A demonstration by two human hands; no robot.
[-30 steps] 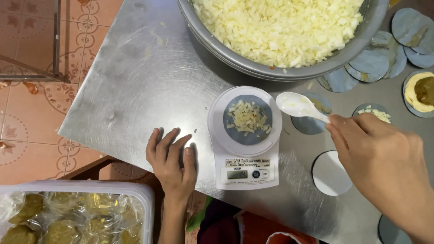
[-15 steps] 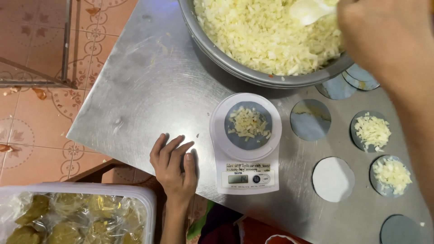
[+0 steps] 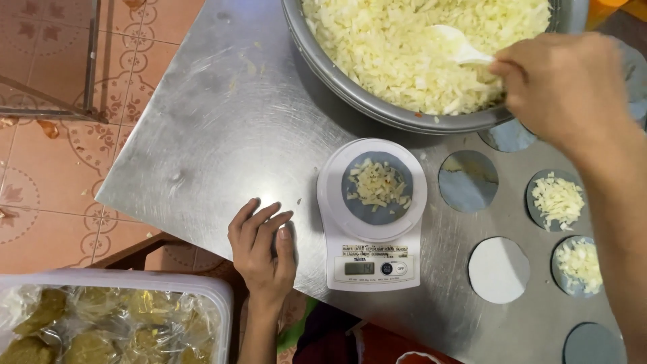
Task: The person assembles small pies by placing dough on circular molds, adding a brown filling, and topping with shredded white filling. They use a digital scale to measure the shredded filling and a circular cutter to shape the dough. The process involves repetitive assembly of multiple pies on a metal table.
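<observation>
My right hand [image 3: 566,91] grips a white plastic spoon [image 3: 458,48] whose bowl lies in the chopped pale cabbage filling a large steel bowl [image 3: 364,101] at the top. My left hand [image 3: 263,249] rests flat on the steel table's near edge, fingers together, holding nothing. Just right of it stands a white kitchen scale [image 3: 374,222] carrying a round grey disc [image 3: 377,195] with a small heap of the chopped cabbage.
Several round grey and white discs lie right of the scale; two [image 3: 557,199] [image 3: 578,264] hold small cabbage heaps, others [image 3: 499,269] are bare. A white plastic tub [image 3: 114,317] of wrapped brown pieces sits lower left, off the steel table [image 3: 216,135]. Tiled floor at left.
My right hand has carried the spoon from the scale up into the big bowl and now dips it into the cabbage. The view shifted slightly. My left hand stayed put.
</observation>
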